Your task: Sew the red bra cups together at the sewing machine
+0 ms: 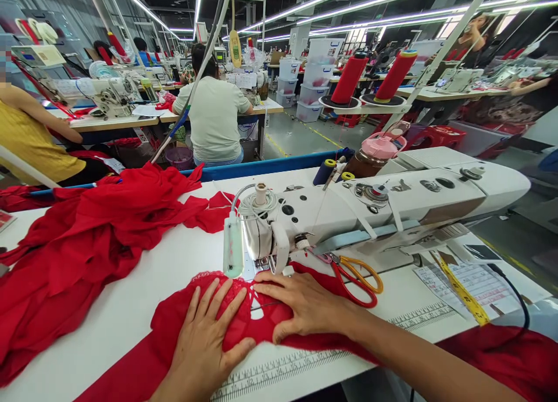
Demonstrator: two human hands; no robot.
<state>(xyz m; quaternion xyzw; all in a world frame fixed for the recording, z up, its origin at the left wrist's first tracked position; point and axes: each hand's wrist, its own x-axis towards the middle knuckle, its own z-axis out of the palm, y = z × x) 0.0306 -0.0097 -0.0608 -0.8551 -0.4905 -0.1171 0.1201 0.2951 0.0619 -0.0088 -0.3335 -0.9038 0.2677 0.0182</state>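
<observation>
My left hand (207,338) lies flat with fingers spread on a piece of red lace fabric (174,326) on the white table (143,280). My right hand (305,306) presses flat on the same fabric just to the right, fingertips pointing at the needle area of the white sewing machine (392,207). Both hands hold the fabric down in front of the presser foot (265,265). A small lamp (233,245) hangs beside the needle.
A heap of red fabric (82,239) covers the table's left. Scissors with red and orange handles (355,277) lie under the machine arm, a yellow tape measure (462,291) at right. Red thread cones (351,76) stand behind. Other people sit sewing at tables beyond.
</observation>
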